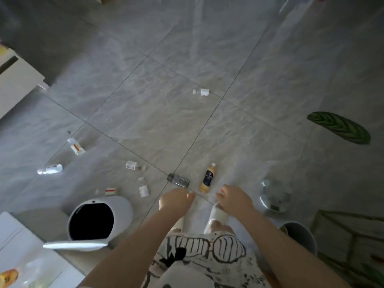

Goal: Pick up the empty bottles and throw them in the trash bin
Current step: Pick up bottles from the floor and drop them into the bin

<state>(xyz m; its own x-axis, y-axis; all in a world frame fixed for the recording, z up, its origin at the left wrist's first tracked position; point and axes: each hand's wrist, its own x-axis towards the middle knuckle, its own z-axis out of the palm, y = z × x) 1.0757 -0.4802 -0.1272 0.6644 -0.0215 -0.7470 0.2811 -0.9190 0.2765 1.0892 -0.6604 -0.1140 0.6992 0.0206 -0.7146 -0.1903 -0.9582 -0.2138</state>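
Observation:
Several empty bottles lie scattered on the grey tiled floor. A dark clear bottle and a yellow juice bottle lie just beyond my hands. Small white bottles lie further left, and a clear one beside them. Another white bottle lies far out in the middle. The white trash bin stands at lower left with its lid swung open. My left hand hangs above the floor near the dark bottle, fingers curled, holding nothing. My right hand hovers with fingers apart near the juice bottle.
A white cabinet stands at the left, a white appliance top at bottom left. A glass vessel and a grey pot sit at the right beside a box. A green leaf hangs over the floor. My slippered feet are below my hands.

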